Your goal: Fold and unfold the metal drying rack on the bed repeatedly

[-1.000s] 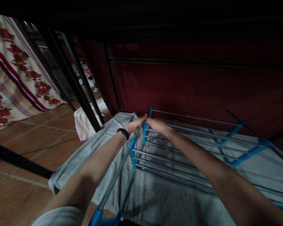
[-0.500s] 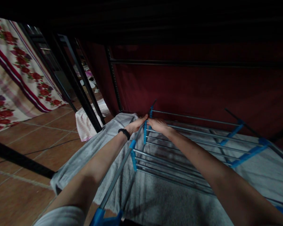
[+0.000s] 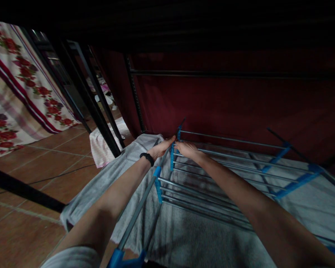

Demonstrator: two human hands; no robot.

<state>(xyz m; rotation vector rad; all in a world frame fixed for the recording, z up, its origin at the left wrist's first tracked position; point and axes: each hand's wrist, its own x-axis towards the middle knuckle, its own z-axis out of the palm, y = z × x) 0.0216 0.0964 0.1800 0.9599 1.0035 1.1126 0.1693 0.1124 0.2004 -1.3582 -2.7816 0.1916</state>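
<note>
Grey towelling hangs over a metal drying rack (image 3: 226, 163) with blue plastic joints, and both hands meet at its far left corner. The left hand (image 3: 161, 148), a black band (image 3: 146, 158) on its wrist, lies on the towel (image 3: 106, 182) where it folds over the side rail, fingers curled against the fabric, apparently pinning it so it sits flat. The right hand (image 3: 187, 149) rests on the rods just beside it; whether it grips cloth or a bar cannot be told. Beyond hang a dark red curtain (image 3: 240, 104) and a flowered sheet (image 3: 13, 93).
</note>
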